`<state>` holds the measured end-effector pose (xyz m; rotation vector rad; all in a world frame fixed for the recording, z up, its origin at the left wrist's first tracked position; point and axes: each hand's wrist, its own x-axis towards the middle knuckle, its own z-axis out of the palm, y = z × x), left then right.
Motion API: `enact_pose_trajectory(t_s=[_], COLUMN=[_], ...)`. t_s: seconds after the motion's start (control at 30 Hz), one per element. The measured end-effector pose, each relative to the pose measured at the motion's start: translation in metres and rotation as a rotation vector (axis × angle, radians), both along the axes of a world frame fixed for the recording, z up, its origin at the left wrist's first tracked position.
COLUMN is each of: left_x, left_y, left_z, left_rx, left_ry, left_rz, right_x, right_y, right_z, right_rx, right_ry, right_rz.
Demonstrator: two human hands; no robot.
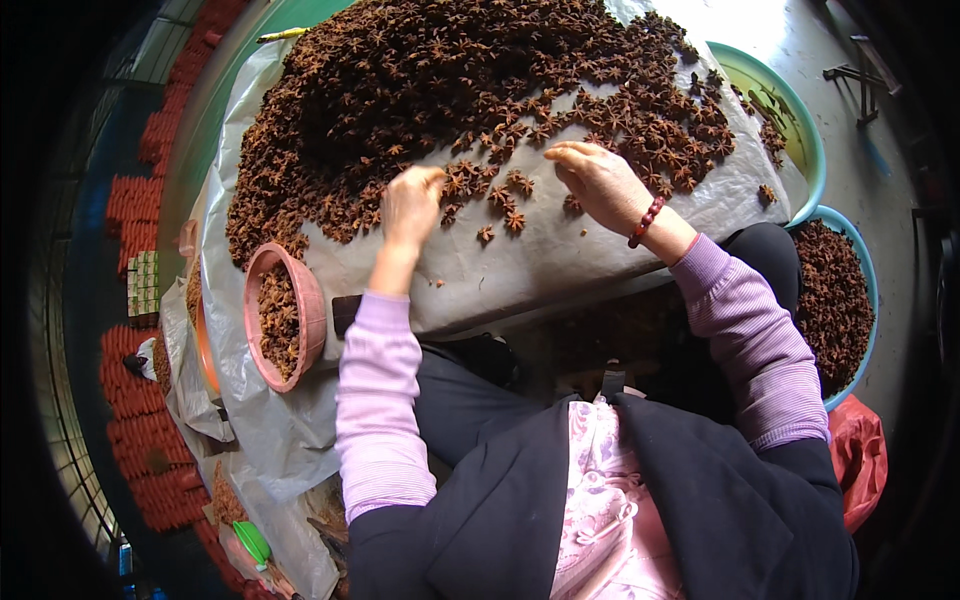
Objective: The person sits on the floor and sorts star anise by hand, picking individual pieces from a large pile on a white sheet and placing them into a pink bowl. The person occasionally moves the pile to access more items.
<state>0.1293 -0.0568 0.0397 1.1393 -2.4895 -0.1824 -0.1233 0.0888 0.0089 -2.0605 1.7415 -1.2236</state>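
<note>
A large heap of dried star anise (420, 75) covers the far part of a table spread with pale plastic sheeting (525, 270). My left hand (412, 202) is over the near edge of the heap, its fingers curled in; whether it holds anything is hidden. My right hand (596, 180), with a red bead bracelet (646, 222) at the wrist, is above the sheet with thumb and fingertips close together; what lies between them cannot be made out. Several loose star anise pods (514, 220) lie between the hands. A pink plastic basket (311, 322) holding brown pieces stands tilted at the left.
At the right are a large green-rimmed tub (814, 142) with some pods and a blue tub (870, 300) full of star anise. A red plastic bag (855, 457) lies below them. Stacked red sacks (142, 375) and a small green basket (252, 541) are at the left.
</note>
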Motion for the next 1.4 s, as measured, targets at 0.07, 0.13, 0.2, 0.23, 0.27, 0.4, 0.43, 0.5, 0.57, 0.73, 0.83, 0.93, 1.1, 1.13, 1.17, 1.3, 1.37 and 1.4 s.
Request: enact_pose_trajectory(t_s=[0.07,0.13,0.2,0.23,0.27,0.4,0.43,0.5,0.57,0.73,0.83,0.93,1.1,1.13,1.17,1.3,1.37,1.4], left_x=[0.001,-0.003,-0.008,-0.007,-0.003,-0.010,-0.022,-0.047,-0.059,-0.058,-0.054,-0.043,-0.034,-0.037,-0.039,-0.041,-0.054,-0.062], left_y=[-0.032,-0.054,-0.063,-0.062,-0.061,-0.014,0.006,0.056,0.089,0.124,0.170,0.156,0.076,0.065,0.056,0.041,0.058,0.076], left_z=[-0.011,-0.025,-0.030,-0.031,-0.031,-0.008,-0.001,0.008,0.015,-0.006,-0.014,-0.007,-0.013,-0.019,-0.025,-0.036,-0.023,-0.007], left_rx=[-0.201,-0.227,-0.209,-0.234,-0.216,-0.042,0.059,0.237,0.316,0.290,0.358,0.364,0.187,0.125,0.064,0.059,0.662,0.809], left_ry=[-0.180,-0.338,-0.546,-0.479,-0.425,-0.123,-0.059,0.047,-0.020,0.084,-0.106,0.098,0.092,0.091,0.090,0.372,0.713,0.778], left_rz=[-0.037,-0.095,-0.089,-0.097,-0.071,0.007,0.016,-0.151,-0.108,-0.092,-0.342,-0.210,0.226,0.235,0.243,0.150,0.165,0.158], right_x=[0.001,0.000,-0.006,-0.008,-0.008,0.002,0.009,0.021,0.027,0.038,0.010,-0.007,0.004,0.007,0.010,0.012,0.013,0.016], right_y=[0.000,0.001,0.000,-0.001,-0.003,-0.004,0.000,0.005,0.005,0.007,-0.008,-0.009,-0.002,-0.001,-0.001,-0.002,-0.005,-0.003], right_z=[-0.002,-0.004,-0.007,-0.007,-0.008,-0.003,0.005,0.005,-0.008,0.004,0.005,-0.012,-0.011,-0.014,-0.015,-0.010,-0.009,-0.001], right_rx=[0.033,0.006,-0.005,-0.020,-0.036,-0.081,-0.139,-0.231,0.033,0.349,0.436,0.124,0.083,0.066,0.048,0.123,0.158,0.284], right_ry=[0.031,0.051,0.075,0.088,0.099,0.112,0.095,0.173,0.123,-0.620,-0.776,-0.206,-0.128,-0.099,-0.070,-0.123,-0.248,-0.423], right_rz=[0.038,0.026,0.019,0.014,0.013,0.023,0.024,0.097,0.232,0.009,-0.155,-0.222,-0.174,-0.155,-0.136,-0.051,0.032,0.109])
